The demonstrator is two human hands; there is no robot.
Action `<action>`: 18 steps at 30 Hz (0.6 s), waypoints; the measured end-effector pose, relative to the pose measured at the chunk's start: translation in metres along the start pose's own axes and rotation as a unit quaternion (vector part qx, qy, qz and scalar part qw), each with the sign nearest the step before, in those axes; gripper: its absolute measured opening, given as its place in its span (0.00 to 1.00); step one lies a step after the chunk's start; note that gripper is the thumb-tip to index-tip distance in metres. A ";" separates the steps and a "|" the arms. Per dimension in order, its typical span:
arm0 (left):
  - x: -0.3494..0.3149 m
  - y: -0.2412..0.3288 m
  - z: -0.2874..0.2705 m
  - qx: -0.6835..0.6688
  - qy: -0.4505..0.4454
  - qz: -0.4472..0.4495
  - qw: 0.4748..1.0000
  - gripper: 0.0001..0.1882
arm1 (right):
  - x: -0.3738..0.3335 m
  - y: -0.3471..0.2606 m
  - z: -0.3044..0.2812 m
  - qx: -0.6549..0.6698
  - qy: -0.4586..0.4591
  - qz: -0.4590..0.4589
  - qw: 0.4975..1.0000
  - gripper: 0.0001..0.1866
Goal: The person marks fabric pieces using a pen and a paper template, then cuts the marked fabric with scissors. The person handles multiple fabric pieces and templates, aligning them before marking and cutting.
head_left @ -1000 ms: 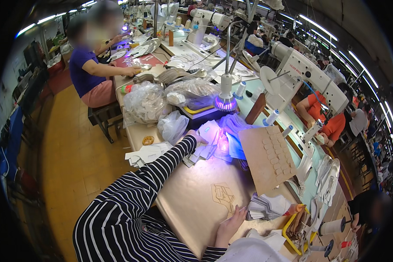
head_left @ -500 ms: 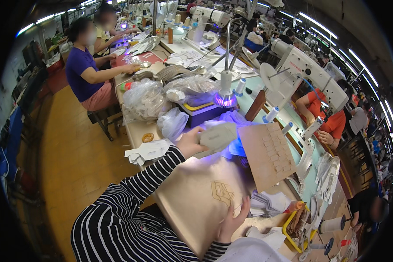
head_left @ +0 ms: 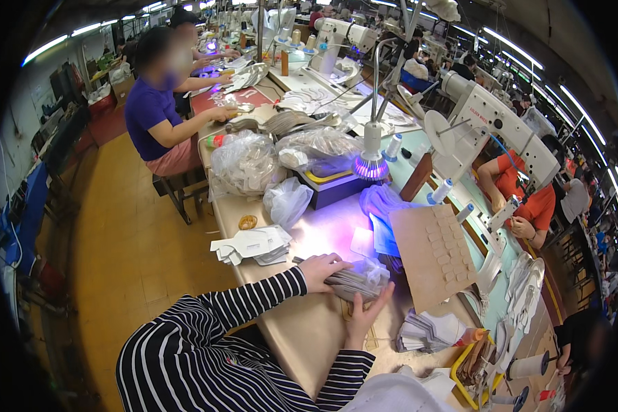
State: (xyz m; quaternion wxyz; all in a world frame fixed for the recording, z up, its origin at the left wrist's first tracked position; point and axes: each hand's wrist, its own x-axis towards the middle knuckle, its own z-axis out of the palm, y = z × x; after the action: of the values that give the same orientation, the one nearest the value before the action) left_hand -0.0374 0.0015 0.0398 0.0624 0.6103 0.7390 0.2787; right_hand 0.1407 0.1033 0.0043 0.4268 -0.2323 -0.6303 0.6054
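A stack of thin grey cut pieces (head_left: 350, 283) is between my hands, just above the tan tabletop (head_left: 288, 323). My left hand (head_left: 321, 272) grips its left end, fingers over the top. My right hand (head_left: 367, 317) is cupped at the near right side, thumb and fingers against the stack's edges. Clear plastic (head_left: 374, 269) shows by the stack's far right corner; whether it wraps the pieces I cannot tell. A flat outline pattern on the table is mostly hidden behind the hands and stack.
White cut pieces (head_left: 254, 245) lie left of my left hand. A lamp (head_left: 371, 168) glows violet over the table. A tan board with small patches (head_left: 436, 257) leans at the right, near folded pieces (head_left: 429, 331) and a yellow basket (head_left: 460, 378). Plastic bags (head_left: 244, 161) stand beyond. Co-workers sit left and right.
My left hand has brought the grey stack down and nearer, to meet my right hand. The right hand has risen against it. The view has shifted slightly.
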 end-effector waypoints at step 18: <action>-0.013 0.014 0.006 -0.005 0.075 0.002 0.997 0.27 | -0.009 0.011 0.016 0.104 -0.115 0.039 0.987 0.49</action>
State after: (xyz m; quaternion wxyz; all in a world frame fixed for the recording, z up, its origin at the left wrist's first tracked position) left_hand -0.0196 -0.0070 0.0389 0.0092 0.5885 0.7392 0.3272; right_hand 0.1299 0.0884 -0.0075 0.3498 -0.1400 -0.5990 0.7066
